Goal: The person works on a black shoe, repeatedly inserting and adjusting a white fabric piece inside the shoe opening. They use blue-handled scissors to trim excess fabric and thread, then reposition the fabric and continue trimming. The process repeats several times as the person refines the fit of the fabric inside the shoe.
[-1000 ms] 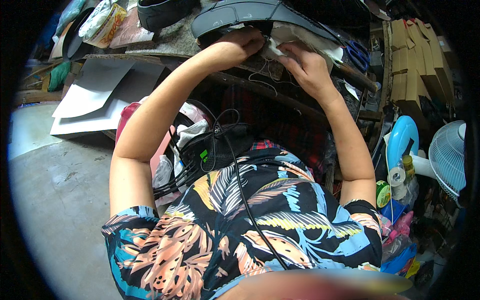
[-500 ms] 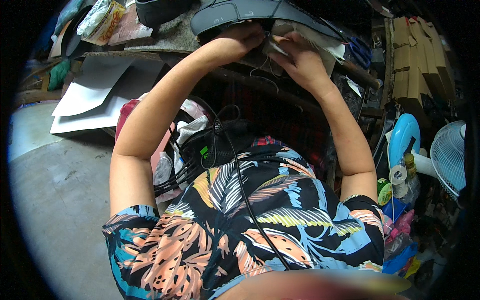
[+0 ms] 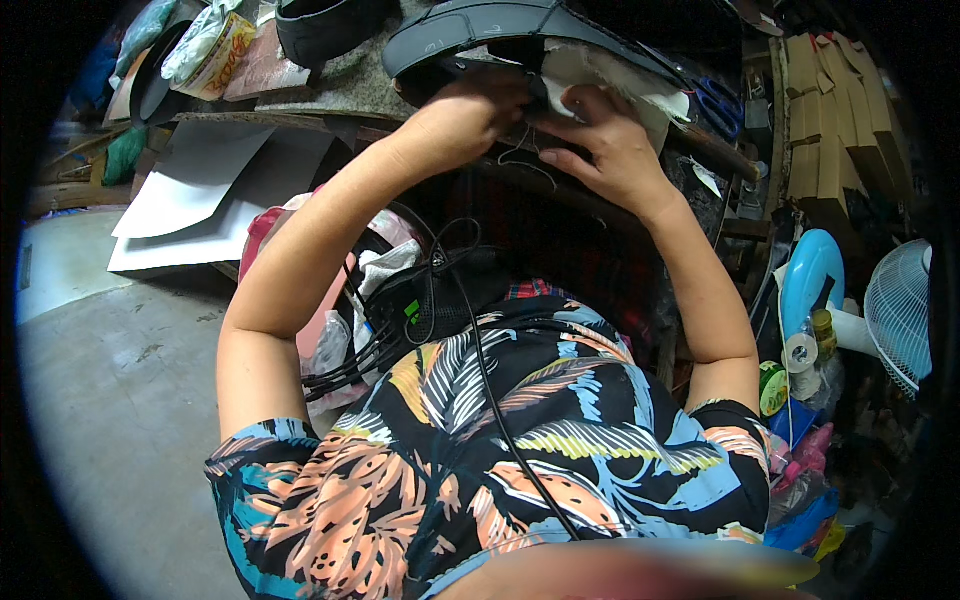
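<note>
A large curved dark grey piece (image 3: 470,32) with a rounded edge lies on the bench in front of me; its kind is unclear. My left hand (image 3: 480,108) is closed under its near edge, fingers in shadow, and what they hold is hidden. Close on the right is my right hand (image 3: 612,150), its thumb apart from its bent fingers and nothing visible between them. Its fingertips reach the dark gap beside a pale, ragged-edged sheet (image 3: 590,75). A thin white thread (image 3: 528,165) hangs below both hands.
At the back left are a black round-rimmed thing (image 3: 325,30) and a yellow-white tub (image 3: 220,65). White sheets (image 3: 190,190) jut from the bench. Blue-handled scissors (image 3: 718,105), cardboard pieces (image 3: 830,130) and a fan (image 3: 900,310) are on the right. A black cable (image 3: 490,400) crosses my lap.
My right thumb has come away from its fingers, and the whitish bit it pinched no longer shows. My left hand has shifted slightly down. The view has tilted a little.
</note>
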Demonstrator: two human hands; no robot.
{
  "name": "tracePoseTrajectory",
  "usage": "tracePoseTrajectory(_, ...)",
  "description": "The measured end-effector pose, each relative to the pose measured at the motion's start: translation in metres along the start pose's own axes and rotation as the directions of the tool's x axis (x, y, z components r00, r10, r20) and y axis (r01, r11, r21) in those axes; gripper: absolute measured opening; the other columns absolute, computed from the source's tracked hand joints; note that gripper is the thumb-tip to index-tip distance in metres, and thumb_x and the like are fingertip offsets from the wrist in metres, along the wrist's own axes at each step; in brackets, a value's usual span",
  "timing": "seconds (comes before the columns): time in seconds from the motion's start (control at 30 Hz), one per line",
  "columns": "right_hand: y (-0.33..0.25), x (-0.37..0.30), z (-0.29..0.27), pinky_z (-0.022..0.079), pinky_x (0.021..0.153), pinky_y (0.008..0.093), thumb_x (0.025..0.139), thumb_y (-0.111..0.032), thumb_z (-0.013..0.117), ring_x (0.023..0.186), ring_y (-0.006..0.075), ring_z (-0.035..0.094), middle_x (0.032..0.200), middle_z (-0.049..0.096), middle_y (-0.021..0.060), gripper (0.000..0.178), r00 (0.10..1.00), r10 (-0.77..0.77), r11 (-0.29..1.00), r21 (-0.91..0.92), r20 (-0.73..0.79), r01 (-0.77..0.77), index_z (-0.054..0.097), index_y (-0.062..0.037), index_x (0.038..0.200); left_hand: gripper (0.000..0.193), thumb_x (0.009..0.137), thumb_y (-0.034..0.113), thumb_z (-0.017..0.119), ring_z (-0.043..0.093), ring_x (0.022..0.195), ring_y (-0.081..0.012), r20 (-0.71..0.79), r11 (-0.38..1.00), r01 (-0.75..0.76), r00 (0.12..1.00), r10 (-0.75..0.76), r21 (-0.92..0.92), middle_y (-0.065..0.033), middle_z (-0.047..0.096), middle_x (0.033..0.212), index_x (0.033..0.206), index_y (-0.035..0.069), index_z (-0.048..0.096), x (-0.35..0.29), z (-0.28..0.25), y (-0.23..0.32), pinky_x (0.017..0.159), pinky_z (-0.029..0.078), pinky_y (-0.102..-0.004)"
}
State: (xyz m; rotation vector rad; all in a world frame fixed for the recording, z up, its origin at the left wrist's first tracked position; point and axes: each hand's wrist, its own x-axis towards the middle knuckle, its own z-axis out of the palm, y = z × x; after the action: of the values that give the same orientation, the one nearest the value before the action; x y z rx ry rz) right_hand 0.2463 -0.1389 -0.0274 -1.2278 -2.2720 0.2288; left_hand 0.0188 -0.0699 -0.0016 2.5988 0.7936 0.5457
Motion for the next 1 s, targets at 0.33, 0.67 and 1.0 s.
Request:
tracePoseTrajectory(0.33, 0.007, 0.011, 0.000, 0.053, 0.085, 0.0440, 0.086, -0.003, 0.056, 0.103, 0.0390, 0.066, 0.112, 0.068, 0.0195, 0.043, 0.969, 0.168, 0.910, 0.407, -0.178, -0.083, 0.048, -0.0058, 0.129, 0.039, 0.095, 0.029, 0.059, 0.048, 0.124, -0.0330, 0.239, 0.937, -0.112, 0.971, 0.032, 0.331, -0.0128, 0.054, 0.137, 0.126, 0.006, 0.060, -0.005, 0.001, 0.013, 0.107, 0.040, -0.0431)
tracePoseTrajectory(0.67, 0.015, -0.010, 0.001, 0.053, 0.081, 0.0434, 0.085, -0.007, 0.063, 0.094, 0.0374, 0.067, 0.102, 0.069, 0.0167, 0.031, 0.943, 0.223, 0.948, 0.281, -0.248, -0.151, 0.060, -0.0059, 0.116, 0.045, 0.094, 0.034, 0.060, 0.046, 0.128, -0.0334, 0.257, 0.956, -0.137, 0.964, 0.068, 0.261, -0.0123, 0.051, 0.142, 0.129, 0.006, 0.058, 0.006, -0.001, -0.001, 0.109, 0.038, -0.0429)
tracePoseTrajectory(1.0, -0.010, -0.017, -0.015, 0.051, 0.079, 0.0420, 0.082, -0.011, 0.070, 0.090, 0.0342, 0.062, 0.098, 0.067, 0.0141, 0.029, 0.954, 0.093, 0.994, 0.085, -0.285, -0.071, 0.064, -0.0049, 0.110, 0.052, 0.095, 0.045, 0.056, 0.044, 0.131, -0.0284, 0.216, 0.888, -0.277, 0.954, 0.208, 0.367, -0.0068, 0.050, 0.144, 0.137, 0.014, 0.056, -0.011, -0.004, -0.004, 0.108, 0.040, -0.0426)
